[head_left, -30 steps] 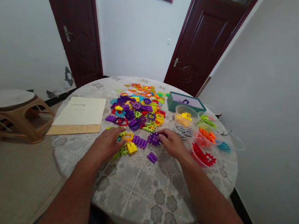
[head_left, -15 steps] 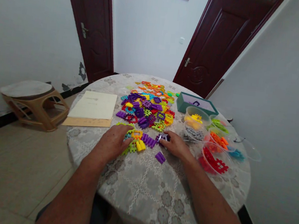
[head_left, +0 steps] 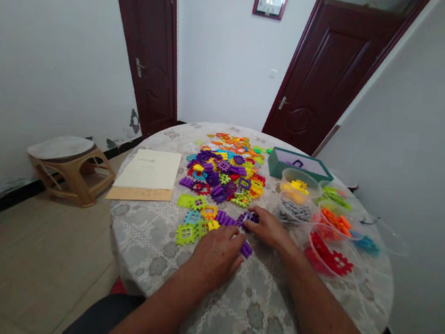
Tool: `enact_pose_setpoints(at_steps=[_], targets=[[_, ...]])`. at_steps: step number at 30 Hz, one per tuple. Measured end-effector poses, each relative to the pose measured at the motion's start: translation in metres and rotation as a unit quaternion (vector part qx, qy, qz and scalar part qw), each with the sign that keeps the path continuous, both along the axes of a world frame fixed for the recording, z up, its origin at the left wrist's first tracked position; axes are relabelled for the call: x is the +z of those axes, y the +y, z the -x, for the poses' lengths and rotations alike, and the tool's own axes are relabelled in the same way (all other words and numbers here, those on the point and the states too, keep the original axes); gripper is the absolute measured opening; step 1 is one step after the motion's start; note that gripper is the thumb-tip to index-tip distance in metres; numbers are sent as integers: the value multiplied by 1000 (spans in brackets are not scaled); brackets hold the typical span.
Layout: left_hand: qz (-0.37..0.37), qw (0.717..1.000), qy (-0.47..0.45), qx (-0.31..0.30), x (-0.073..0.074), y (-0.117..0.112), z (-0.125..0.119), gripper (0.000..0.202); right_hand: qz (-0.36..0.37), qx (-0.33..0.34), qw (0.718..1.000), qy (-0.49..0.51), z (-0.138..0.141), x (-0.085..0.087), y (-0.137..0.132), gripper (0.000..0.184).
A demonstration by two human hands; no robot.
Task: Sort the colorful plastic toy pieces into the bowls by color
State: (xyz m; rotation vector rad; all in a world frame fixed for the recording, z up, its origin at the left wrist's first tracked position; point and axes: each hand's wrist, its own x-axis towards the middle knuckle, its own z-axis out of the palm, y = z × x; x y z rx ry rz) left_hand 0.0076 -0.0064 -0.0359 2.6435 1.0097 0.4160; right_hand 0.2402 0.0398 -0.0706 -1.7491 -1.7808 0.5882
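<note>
Okay, so the biggest thing here is a round table (head_left: 149,244) with a grey-and-cream patterned cloth on it, and behind it are a left dark red door (head_left: 148,46) and a right dark red door (head_left: 329,77). Off to the left on the floor sits a tan plastic stool (head_left: 67,168).

On the table, a big heap of interlocking plastic building pieces (head_left: 222,169) in purple, orange, yellow, red and green takes up the middle. To its left is a cream sheet of paper (head_left: 147,170) lying on a brown envelope (head_left: 139,194). Over on the right there's a teal box (head_left: 299,164), plus clear tubs, including a yellow-piece tub (head_left: 296,183), a grey-piece tub (head_left: 293,210), an orange-piece tub (head_left: 332,222) and a red-piece tub (head_left: 327,256).

Nearer the person, a smaller loose bunch of pieces lies in front of the heap, with a lime square piece (head_left: 186,233) at its left. The left hand (head_left: 216,257) is down on the cloth with its fingers together, just beside a yellow piece (head_left: 212,225) and a small purple piece (head_left: 246,249). Can't tell if it's holding anything. The right hand (head_left: 267,228) has its fingers bunched on a purple grid piece (head_left: 249,218), right at the end of a purple bar row (head_left: 226,219). Looks like a pinch, but I can't tell for sure.
</note>
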Motion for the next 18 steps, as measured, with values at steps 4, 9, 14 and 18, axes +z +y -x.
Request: enact_pose_setpoints(at_steps=[4,9,14,18], targets=[[3,999,38,5,-8,2,-12,38,0,8,1000,-3,1,6,-1,29],[-2,998,69,-5,-6,7,-20,28,9,-17,999,-27,-1,9,0,22],[-6,996,84,-6,-8,9,-24,25,29,-24,999,6,-3,11,-6,33],[-6,996,88,-3,-9,10,-28,24,7,-16,999,35,-3,12,-12,38]])
